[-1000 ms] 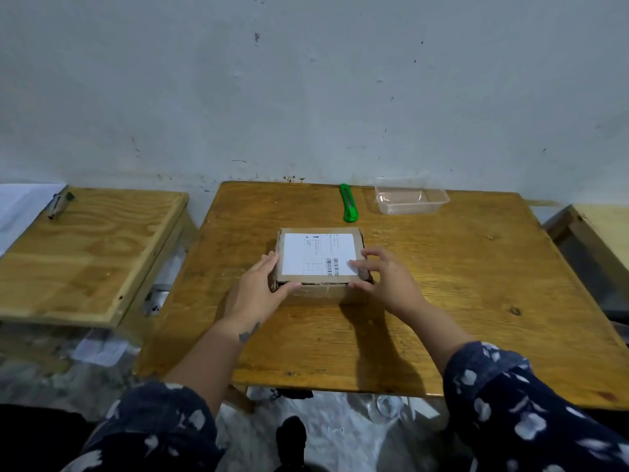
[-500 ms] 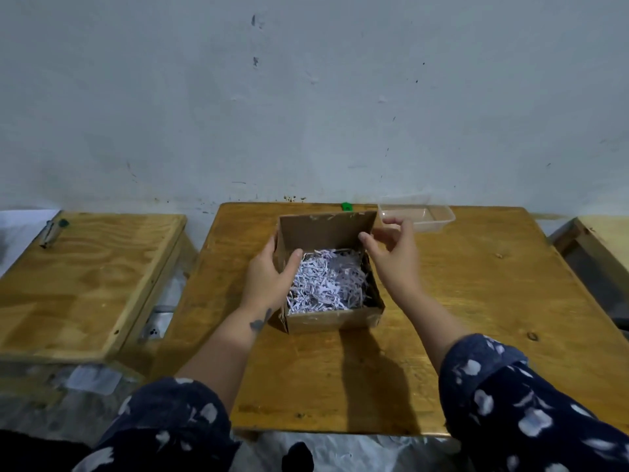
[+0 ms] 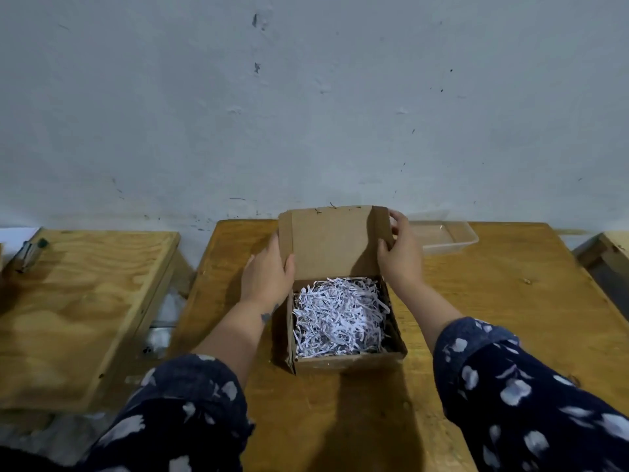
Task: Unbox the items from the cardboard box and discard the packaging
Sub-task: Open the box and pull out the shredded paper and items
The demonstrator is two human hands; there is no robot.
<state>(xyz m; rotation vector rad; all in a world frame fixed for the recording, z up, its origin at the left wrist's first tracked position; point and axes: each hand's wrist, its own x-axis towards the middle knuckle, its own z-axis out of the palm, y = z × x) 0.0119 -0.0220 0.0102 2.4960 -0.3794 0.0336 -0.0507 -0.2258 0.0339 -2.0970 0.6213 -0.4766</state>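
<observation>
A small brown cardboard box (image 3: 350, 361) sits open on the wooden table (image 3: 510, 318), its lid (image 3: 332, 243) standing upright at the far side. White shredded paper (image 3: 337, 316) fills the inside and hides whatever lies under it. My left hand (image 3: 267, 275) grips the lid's left edge, thumb on its inner face. My right hand (image 3: 401, 255) holds the lid's right edge, fingers curled round the top corner.
A clear plastic tray (image 3: 449, 235) stands at the back of the table, right of the lid. A lower plywood table (image 3: 78, 311) is at the left with a dark tool (image 3: 29, 252) on its far corner. Another wooden surface (image 3: 609, 247) shows at the right edge.
The box was shut with its label up a second ago. Both hands have raised the lid upright, baring the shredded paper. The green cutter is now hidden behind the lid.
</observation>
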